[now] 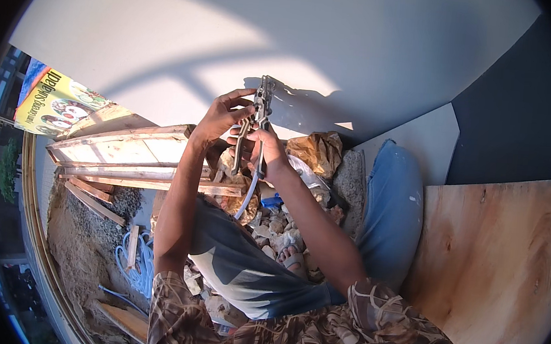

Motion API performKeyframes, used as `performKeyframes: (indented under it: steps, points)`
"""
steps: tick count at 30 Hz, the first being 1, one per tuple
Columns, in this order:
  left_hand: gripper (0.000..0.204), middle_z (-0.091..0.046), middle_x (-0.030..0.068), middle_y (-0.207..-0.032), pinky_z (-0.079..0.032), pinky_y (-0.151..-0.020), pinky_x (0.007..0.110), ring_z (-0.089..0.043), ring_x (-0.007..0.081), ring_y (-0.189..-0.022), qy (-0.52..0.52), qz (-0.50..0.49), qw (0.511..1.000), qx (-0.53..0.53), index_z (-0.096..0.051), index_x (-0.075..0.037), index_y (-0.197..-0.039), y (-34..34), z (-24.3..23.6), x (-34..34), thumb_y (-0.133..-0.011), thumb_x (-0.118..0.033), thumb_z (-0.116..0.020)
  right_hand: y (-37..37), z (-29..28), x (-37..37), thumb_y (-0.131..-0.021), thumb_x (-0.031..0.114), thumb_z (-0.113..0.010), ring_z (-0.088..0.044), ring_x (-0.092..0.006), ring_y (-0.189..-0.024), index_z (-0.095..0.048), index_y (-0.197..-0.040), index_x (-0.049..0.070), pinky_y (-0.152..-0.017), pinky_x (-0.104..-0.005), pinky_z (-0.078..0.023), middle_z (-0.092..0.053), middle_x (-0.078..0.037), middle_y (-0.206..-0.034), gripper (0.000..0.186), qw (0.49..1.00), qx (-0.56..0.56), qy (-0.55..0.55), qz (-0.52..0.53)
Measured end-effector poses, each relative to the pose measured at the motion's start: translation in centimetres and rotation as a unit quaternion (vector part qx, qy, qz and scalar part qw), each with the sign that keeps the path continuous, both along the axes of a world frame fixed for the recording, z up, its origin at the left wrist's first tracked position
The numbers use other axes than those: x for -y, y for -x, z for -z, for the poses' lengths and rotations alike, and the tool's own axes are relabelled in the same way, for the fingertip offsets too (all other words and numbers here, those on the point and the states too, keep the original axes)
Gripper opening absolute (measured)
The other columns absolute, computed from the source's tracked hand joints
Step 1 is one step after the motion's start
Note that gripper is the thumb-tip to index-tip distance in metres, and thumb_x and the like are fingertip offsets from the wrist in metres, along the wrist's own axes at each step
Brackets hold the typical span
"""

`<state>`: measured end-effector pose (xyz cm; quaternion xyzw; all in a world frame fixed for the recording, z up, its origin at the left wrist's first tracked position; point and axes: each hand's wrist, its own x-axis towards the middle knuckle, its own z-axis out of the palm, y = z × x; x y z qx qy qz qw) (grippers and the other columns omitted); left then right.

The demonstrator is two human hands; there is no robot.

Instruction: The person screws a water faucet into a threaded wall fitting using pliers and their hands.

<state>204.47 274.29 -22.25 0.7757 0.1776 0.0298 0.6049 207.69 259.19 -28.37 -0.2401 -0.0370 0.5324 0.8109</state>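
- Sunlit white wall (189,40), rubble (280,228) and wood planks (133,153) below.
- Left hand (220,116) pinches the metal tool (260,115) near its top.
- Right hand (266,146) grips the tool's handles.

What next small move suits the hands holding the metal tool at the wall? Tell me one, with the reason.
Probably squeeze the grey metal hand tool shut. The right hand grips its long handles, the left hand steadies its upper part, and its head already rests against the white plastered wall, with a pale tube trailing below.
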Motion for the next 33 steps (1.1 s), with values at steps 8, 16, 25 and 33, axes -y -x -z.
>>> performKeyframes:
  steps: [8, 16, 25, 33]
  points:
    - [0.051, -0.066, 0.0077, -0.106, -0.052, -0.077, 0.024, -0.063, 0.0124, -0.089, 0.052, -0.010, 0.998, -0.015, -0.049, 0.000, -0.138, 0.6, -0.8, 0.7, -0.091, -0.011, -0.067, 1.3, 0.5, -0.6, -0.089, 0.019, -0.055, -0.067, -0.0264, -0.100, -0.046, -0.127, 0.006, -0.076, -0.0398, -0.058, -0.065, -0.014, -0.109, 0.041, 0.999, -0.016, -0.038, -0.022]
    - [0.055, -0.066, 0.0082, -0.108, -0.051, -0.076, 0.024, -0.061, 0.0106, -0.090, 0.035, -0.007, 0.999, -0.023, -0.048, -0.002, -0.140, 0.0, -0.3, 0.4, -0.090, -0.013, -0.069, 1.3, 0.4, -1.3, -0.095, 0.037, -0.060, -0.063, -0.0168, -0.067, -0.060, -0.108, 0.003, -0.060, -0.0322, -0.053, -0.063, -0.007, -0.082, 0.036, 0.999, -0.037, 0.032, -0.002]
    - [0.049, -0.067, 0.0063, -0.107, -0.049, -0.070, 0.021, -0.060, 0.0072, -0.083, 0.046, -0.029, 0.998, -0.040, -0.051, -0.003, -0.138, 0.1, -0.6, 0.8, -0.092, -0.009, -0.065, 2.2, 1.2, -3.3, -0.097, 0.038, -0.059, -0.060, -0.0169, -0.061, -0.056, -0.100, 0.003, -0.057, -0.0313, -0.051, -0.060, -0.007, -0.077, 0.035, 0.997, -0.028, 0.009, 0.071]
    - [0.052, -0.066, 0.0069, -0.098, -0.043, -0.039, 0.015, -0.057, 0.0044, -0.059, 0.048, -0.025, 0.998, -0.009, -0.046, 0.001, -0.140, -0.3, -0.6, 1.7, -0.092, -0.011, -0.062, 2.1, 2.1, -3.9, -0.094, 0.040, -0.063, -0.062, -0.0177, -0.060, -0.055, -0.105, 0.009, -0.052, -0.0310, -0.053, -0.061, -0.006, -0.075, 0.034, 0.996, -0.020, 0.011, 0.086]
